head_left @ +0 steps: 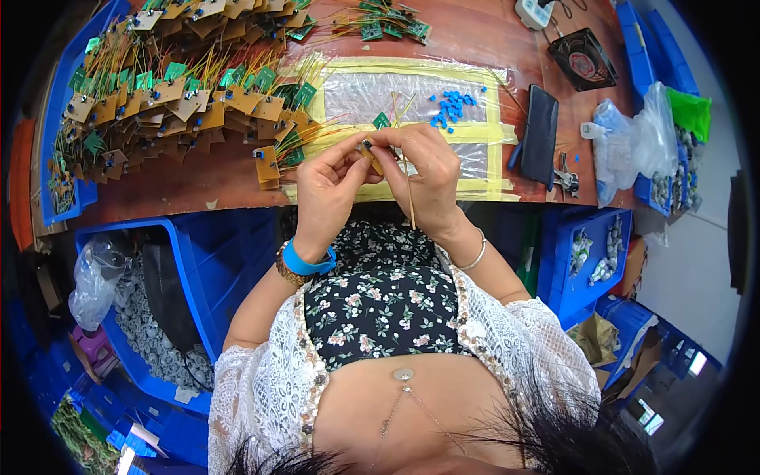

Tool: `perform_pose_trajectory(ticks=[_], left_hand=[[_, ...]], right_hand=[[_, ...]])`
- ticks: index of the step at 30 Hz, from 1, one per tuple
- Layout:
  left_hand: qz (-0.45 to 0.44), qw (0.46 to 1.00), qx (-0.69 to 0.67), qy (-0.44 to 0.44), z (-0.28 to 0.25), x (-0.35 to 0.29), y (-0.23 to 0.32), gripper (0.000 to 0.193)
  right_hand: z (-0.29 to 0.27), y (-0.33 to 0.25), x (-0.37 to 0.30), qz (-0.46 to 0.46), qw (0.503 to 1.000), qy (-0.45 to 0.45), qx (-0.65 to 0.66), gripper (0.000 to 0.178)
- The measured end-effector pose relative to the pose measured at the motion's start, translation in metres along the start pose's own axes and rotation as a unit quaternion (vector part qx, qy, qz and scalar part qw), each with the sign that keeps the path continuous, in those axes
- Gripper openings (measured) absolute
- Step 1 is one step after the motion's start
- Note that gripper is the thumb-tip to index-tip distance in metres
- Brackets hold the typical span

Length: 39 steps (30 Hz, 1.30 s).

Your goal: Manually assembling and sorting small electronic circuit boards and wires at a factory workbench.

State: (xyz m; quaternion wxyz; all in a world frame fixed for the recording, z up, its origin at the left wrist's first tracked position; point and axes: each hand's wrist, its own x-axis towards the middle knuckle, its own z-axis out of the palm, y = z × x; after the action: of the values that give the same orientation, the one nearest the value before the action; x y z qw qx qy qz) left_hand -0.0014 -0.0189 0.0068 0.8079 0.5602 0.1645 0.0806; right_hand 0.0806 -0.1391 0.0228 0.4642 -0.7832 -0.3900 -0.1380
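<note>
Both my hands meet over the near edge of the table, fingers pinched together. Between the fingertips is a small tan circuit board [375,164] with a dark part at its top. My left hand [328,186] grips it from the left side, and my right hand [427,166] grips it from the right. A small green board [381,121] sits just beyond the fingertips, beside thin wires. A thin tan stick [411,198] passes along my right fingers and points down toward me; its upper part is partly hidden. Small blue caps [451,109] lie scattered beyond my right hand.
Many tan boards with wires and green boards [198,107] are heaped on the left. Rightward lie a phone [538,134], keys [566,178], a black fan [583,61] and plastic bags [633,142]. Blue bins [190,261] stand below the table edge. Yellow tape [318,103] frames a plastic-covered work area.
</note>
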Motion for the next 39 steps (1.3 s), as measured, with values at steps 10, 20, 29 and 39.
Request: perform_pose_trajectory(ticks=[10, 20, 29, 39], left_hand=[[0.015, 0.999, -0.015, 0.047, -0.007, -0.002, 0.004, 0.021], [0.157, 0.928, 0.322, 0.101, -0.105, -0.009, 0.055, 0.017], [0.201, 0.800, 0.540, 0.168, -0.104, -0.014, 0.031, 0.021], [0.272, 0.798, 0.476, 0.251, -0.079, -0.019, 0.027, 0.026]], right_hand=[[0.000, -0.010, 0.000, -0.007, 0.999, -0.031, 0.027, 0.020], [-0.015, 0.016, 0.014, 0.019, 0.998, 0.043, 0.031, 0.020], [-0.001, 0.106, 0.078, -0.013, 0.991, 0.079, -0.106, 0.023], [0.023, 0.160, 0.103, 0.033, 0.997, -0.025, -0.069, 0.042]])
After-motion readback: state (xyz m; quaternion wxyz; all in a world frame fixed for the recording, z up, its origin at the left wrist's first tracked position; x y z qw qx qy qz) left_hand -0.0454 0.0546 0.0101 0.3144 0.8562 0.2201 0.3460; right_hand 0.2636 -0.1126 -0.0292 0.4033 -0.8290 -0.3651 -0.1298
